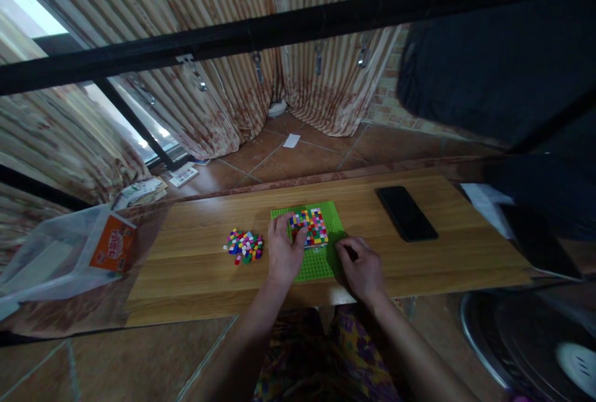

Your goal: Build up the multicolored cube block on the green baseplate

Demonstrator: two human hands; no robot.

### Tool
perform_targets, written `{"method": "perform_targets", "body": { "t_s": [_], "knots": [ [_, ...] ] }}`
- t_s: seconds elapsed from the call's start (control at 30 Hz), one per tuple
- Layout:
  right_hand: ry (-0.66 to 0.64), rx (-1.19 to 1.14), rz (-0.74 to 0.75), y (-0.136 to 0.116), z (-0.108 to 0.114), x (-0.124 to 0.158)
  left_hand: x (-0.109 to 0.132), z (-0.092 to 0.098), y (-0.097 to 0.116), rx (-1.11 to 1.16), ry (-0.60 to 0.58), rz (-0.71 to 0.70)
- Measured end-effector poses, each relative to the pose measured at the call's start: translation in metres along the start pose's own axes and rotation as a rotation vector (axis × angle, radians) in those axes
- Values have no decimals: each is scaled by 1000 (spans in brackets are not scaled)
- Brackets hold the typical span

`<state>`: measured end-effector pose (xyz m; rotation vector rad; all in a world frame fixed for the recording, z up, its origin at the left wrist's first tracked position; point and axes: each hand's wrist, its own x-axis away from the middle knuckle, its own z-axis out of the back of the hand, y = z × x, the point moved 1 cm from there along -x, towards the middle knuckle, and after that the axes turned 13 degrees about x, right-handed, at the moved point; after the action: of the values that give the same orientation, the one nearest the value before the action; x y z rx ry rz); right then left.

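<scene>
A green studded baseplate point(318, 272) lies on the wooden board. On it stands a square block of small toy bricks point(317, 226) in many colours. My left hand point(285, 252) reaches over the block's left side, thumb and forefinger apart and touching or just above the bricks. Its fingers cover part of that side. My right hand point(362, 265) rests at the plate's right edge, its fingers curled in. Whatever those fingers hold, if anything, is hidden. Left of my left hand lies a loose pile of small coloured bricks point(244, 245).
A black phone point(406, 213) lies on the wooden board point(195, 290), right of the plate. At far left stands a clear plastic bin point(69, 265) with an orange label. A dark bar point(261, 30) crosses in front of the striped curtains. A round dark object point(526, 340) stands lower right.
</scene>
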<state>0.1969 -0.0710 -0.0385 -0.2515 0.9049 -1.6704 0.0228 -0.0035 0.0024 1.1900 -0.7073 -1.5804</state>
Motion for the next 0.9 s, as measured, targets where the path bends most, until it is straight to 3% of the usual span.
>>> {"method": "perform_targets", "body": {
  "t_s": [0.27,0.67,0.77,0.9],
  "knots": [
    [3,0,-8,-1,1,0,1,-5,0,97,40,123],
    [10,35,13,2,1,0,0,-7,-7,166,81,96],
    [1,57,14,3,1,0,1,4,-11,261,137,80],
    [-13,61,4,5,0,1,7,39,-20,267,235,68]
  ]
}}
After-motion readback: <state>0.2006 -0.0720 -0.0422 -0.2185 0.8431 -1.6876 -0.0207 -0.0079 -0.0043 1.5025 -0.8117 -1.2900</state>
